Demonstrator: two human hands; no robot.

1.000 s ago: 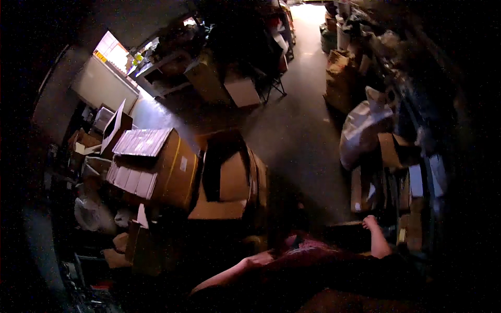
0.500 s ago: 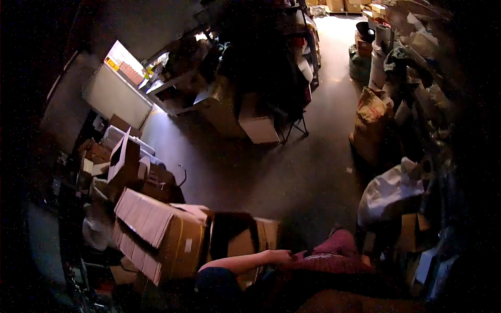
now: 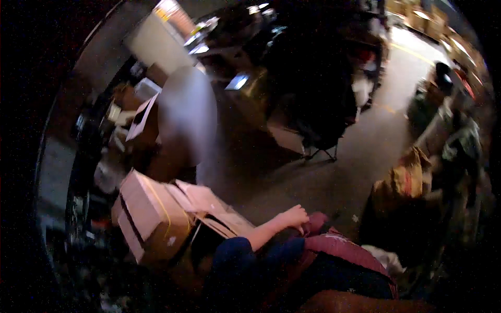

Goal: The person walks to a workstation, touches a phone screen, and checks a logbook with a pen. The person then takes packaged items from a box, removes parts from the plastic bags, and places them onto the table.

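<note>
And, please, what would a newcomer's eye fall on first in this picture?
Probably the brightly lit floor at the upper right, against so much darkness. Next, the yellow-banded cardboard box at the lower left, and the person's left hand, below the centre, near the maroon clothing.

Seeing dim gray floor (image 3: 334, 185) ahead of left hand (image 3: 294, 215), yellow line (image 3: 412, 51) far ahead and right. Got thin dark legs (image 3: 330, 155) standing on it ahead of hand, small pale scrap (image 3: 355, 217) lying nearby to the right. Can't confirm floor contact under brown sack (image 3: 408, 177) farther right or cartons (image 3: 156, 208) left of hand.
</note>
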